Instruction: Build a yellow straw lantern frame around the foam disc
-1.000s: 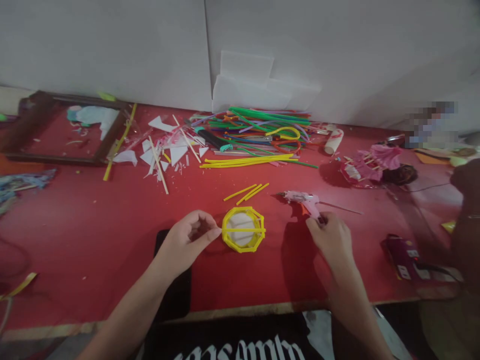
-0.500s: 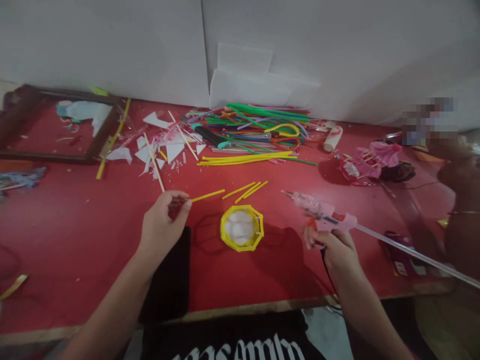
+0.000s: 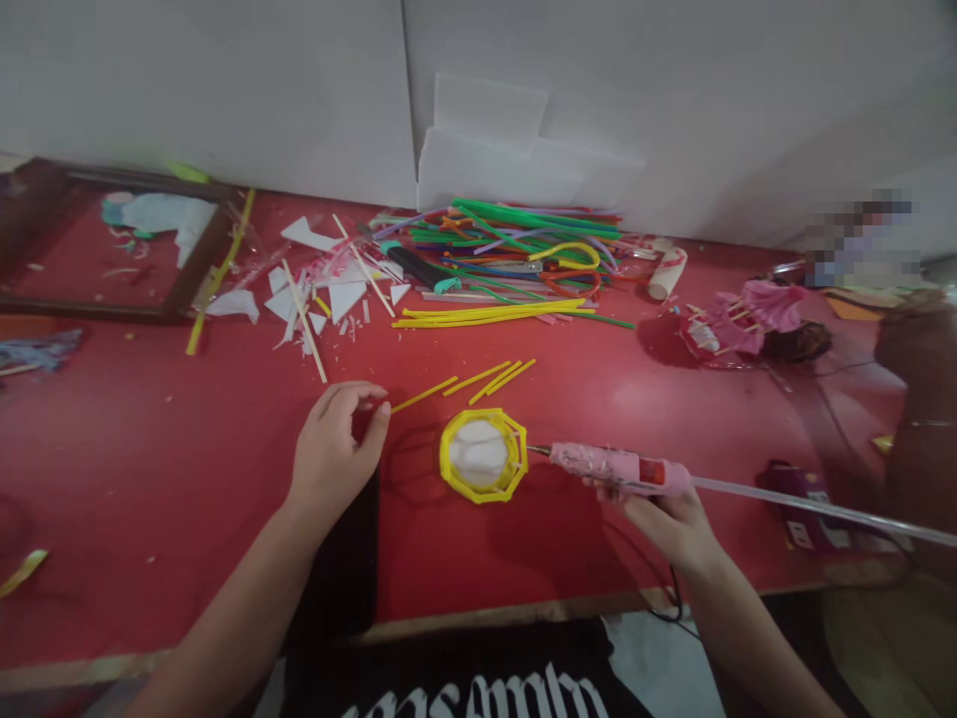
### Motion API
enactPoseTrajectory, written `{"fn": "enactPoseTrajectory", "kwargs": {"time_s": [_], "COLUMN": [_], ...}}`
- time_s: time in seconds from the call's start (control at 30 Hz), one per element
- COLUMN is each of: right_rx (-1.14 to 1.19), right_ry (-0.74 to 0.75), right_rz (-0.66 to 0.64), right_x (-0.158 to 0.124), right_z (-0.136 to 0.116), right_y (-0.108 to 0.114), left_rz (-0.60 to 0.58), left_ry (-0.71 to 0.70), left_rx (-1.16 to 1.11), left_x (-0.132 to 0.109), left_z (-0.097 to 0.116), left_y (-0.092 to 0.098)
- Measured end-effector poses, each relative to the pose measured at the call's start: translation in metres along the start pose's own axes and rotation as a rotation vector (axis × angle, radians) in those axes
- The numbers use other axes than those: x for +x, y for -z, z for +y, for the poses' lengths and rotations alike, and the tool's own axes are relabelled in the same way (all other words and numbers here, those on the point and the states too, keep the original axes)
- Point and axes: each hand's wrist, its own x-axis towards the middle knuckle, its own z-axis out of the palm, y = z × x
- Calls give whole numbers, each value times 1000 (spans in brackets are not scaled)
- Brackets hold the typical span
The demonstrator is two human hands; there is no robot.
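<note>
My left hand (image 3: 340, 439) pinches one end of a short yellow stick (image 3: 426, 394), its other end pointing right. My right hand (image 3: 665, 514) is wrapped round a pink hot glue gun (image 3: 605, 467) with a long clear glue stick (image 3: 807, 506) out of its back. The gun's metal nozzle (image 3: 538, 450) is at the right rim of a small yellow eight-sided holder (image 3: 455, 484) with a white base (image 3: 478, 451); whether they touch I cannot tell. Several loose yellow sticks (image 3: 477, 378) lie just behind the holder.
Behind are longer yellow sticks (image 3: 489, 315), a pile of coloured pipe cleaners (image 3: 538, 221), a cutter knife (image 3: 419, 267) and white scraps (image 3: 348, 297). A dark frame (image 3: 183, 284) lies left, pink crafted flowers (image 3: 774, 304) right. A black flat object (image 3: 344, 568) lies under my left forearm.
The glue gun has swung left and down, bringing its nozzle to the holder's right rim. My left hand has shifted slightly right with the yellow stick, which now tilts more steeply.
</note>
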Motion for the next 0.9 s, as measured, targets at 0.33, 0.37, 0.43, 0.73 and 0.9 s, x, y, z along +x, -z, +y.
{"fn": "enactPoseTrajectory", "kwargs": {"time_s": [0.33,0.37,0.43,0.73,0.9], "right_rx": [-58,-63,-75,-113,-129], "right_ry": [74,81,92,114,98], "right_rz": [-46,-44,-39,-31,-23], "right_x": [6,6,7,10,10], "right_z": [-3,-5,-7,-12,-13], "right_y": [-1,-2,-2,-1,-2], "left_rz": [-15,-11,2,13,16], "left_ry": [-84,-104,-134,-117,-115], "left_rx": [49,66,103,139,142], "left_x": [-1,-1,0,2,2], "left_z": [-3,-4,-5,-5,-4], "left_y": [-3,-3,-4,-6,-5]}}
